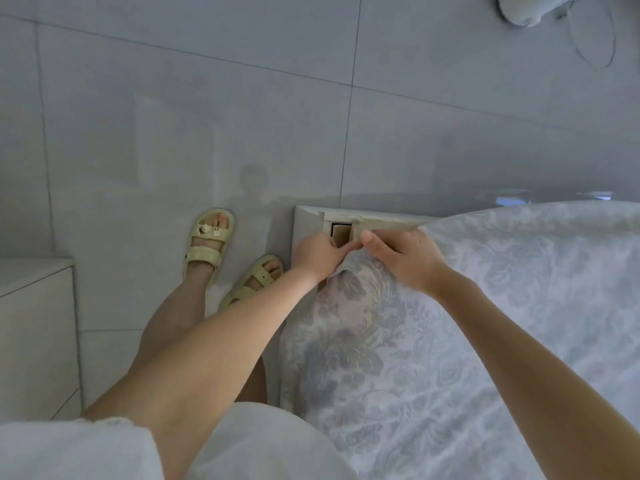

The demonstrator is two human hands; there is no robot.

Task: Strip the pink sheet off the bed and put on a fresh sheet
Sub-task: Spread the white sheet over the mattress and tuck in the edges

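A white sheet with a grey-blue flower print covers the bed on the right half of the view. At the bed's corner a bit of the white bed frame and a brownish slat show bare. My left hand grips the sheet's corner edge there, fingers curled. Close beside it, my right hand pinches the same corner of the sheet from above. No pink sheet is in sight.
Pale glossy floor tiles fill the upper left. My feet in yellow-green sandals stand by the bed corner. A white cabinet is at the left edge. A white appliance with a cord lies on the floor at top right.
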